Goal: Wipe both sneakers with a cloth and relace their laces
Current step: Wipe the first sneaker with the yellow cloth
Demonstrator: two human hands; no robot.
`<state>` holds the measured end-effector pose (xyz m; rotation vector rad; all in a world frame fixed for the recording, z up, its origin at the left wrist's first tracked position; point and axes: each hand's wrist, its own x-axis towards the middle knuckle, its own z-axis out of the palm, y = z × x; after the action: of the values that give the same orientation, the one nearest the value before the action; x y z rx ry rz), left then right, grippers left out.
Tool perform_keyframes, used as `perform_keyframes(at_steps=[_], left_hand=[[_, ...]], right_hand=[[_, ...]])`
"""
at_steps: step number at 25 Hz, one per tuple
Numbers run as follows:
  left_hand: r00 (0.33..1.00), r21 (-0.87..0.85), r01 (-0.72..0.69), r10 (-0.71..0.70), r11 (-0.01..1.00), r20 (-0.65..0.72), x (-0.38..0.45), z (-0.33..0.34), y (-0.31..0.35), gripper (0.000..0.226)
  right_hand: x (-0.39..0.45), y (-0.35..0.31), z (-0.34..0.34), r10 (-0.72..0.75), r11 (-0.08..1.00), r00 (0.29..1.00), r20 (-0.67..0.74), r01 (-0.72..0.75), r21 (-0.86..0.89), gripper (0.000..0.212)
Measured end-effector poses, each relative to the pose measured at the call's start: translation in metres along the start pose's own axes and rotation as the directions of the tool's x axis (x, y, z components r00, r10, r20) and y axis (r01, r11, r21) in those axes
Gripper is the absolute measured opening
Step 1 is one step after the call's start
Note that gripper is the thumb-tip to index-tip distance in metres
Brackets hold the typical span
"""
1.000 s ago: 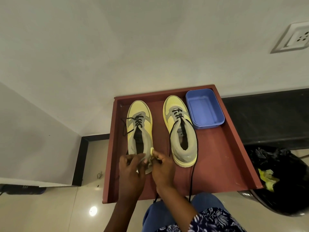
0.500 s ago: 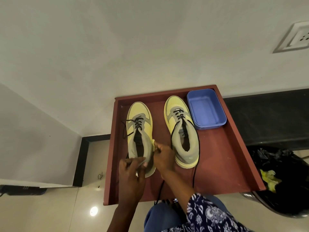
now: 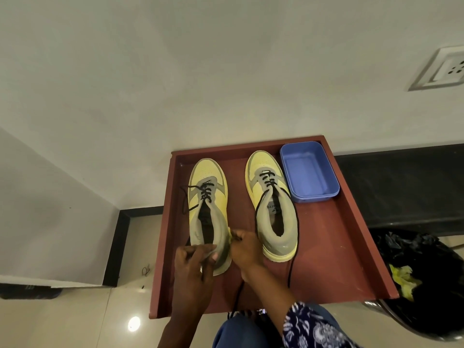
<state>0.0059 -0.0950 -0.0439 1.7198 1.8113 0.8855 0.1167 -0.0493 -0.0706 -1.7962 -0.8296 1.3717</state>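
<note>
Two yellow and grey sneakers stand toes away from me on a red-brown tray (image 3: 334, 247). My left hand (image 3: 193, 267) grips the heel of the left sneaker (image 3: 208, 194), whose black laces are threaded only through the front eyelets. My right hand (image 3: 247, 249) pinches a small yellowish cloth (image 3: 229, 236) against that sneaker's right side, near the heel; most of the cloth is hidden by my fingers. The right sneaker (image 3: 273, 212) stands untouched, and its loose black lace (image 3: 291, 270) trails toward me over the tray.
A blue plastic tub (image 3: 308, 169) sits at the tray's far right corner, beside the right sneaker's toe. A bin lined with a black bag (image 3: 426, 280) stands to the right of the tray. A white wall rises behind, and pale floor tiles lie to the left.
My right hand has moved with the cloth from the back of the left sneaker's heel forward along its right side. My left hand has stayed on the heel.
</note>
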Motion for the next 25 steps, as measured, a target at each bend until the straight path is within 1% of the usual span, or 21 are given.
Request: perform_keyframes(at_steps=[4,6,8,10,11,14,19,23,25], left_hand=[[0.999,0.002,-0.019,0.019,1.0,0.028,-0.001,-0.001,0.001,0.022],[0.999,-0.007,-0.037,0.037,0.999,0.028,-0.002,-0.002,0.001,0.022],[0.998,-0.008,-0.052,0.052,0.999,0.023,-0.003,-0.002,0.0,0.021],[0.998,-0.009,-0.051,0.051,0.999,0.028,-0.004,-0.001,-0.001,0.022],[0.998,-0.008,-0.048,0.048,0.999,0.031,-0.004,-0.001,0.0,0.024],[0.997,0.003,-0.063,0.062,0.998,0.044,-0.006,-0.001,0.006,0.026],[0.992,0.058,-0.103,0.098,0.993,0.083,-0.006,0.003,0.006,0.024],[0.991,0.007,-0.031,0.03,0.999,0.129,-0.008,0.001,0.017,0.02],[0.987,0.007,-0.004,0.002,1.0,0.163,-0.008,-0.001,0.022,0.02]], right_hand=[[0.028,-0.031,0.002,0.077,0.996,0.997,-0.011,-0.078,-0.032,0.035],[0.035,-0.042,0.001,0.07,0.997,0.998,-0.012,-0.07,-0.039,0.042],[0.032,-0.047,-0.002,-0.01,0.997,0.999,-0.033,0.007,-0.077,0.046],[0.023,-0.045,-0.004,-0.131,0.981,0.99,-0.051,0.122,-0.152,0.045],[0.016,-0.043,-0.005,-0.169,0.972,0.984,-0.053,0.157,-0.172,0.044],[-0.003,-0.031,-0.007,-0.207,0.962,0.976,-0.062,0.191,-0.196,0.04],[-0.021,-0.016,-0.011,-0.178,0.962,0.981,-0.072,0.158,-0.222,0.039],[-0.041,0.003,-0.012,-0.13,0.977,0.99,-0.047,0.12,-0.174,0.031],[-0.049,0.009,-0.016,-0.098,0.978,0.995,-0.013,0.094,-0.188,0.028]])
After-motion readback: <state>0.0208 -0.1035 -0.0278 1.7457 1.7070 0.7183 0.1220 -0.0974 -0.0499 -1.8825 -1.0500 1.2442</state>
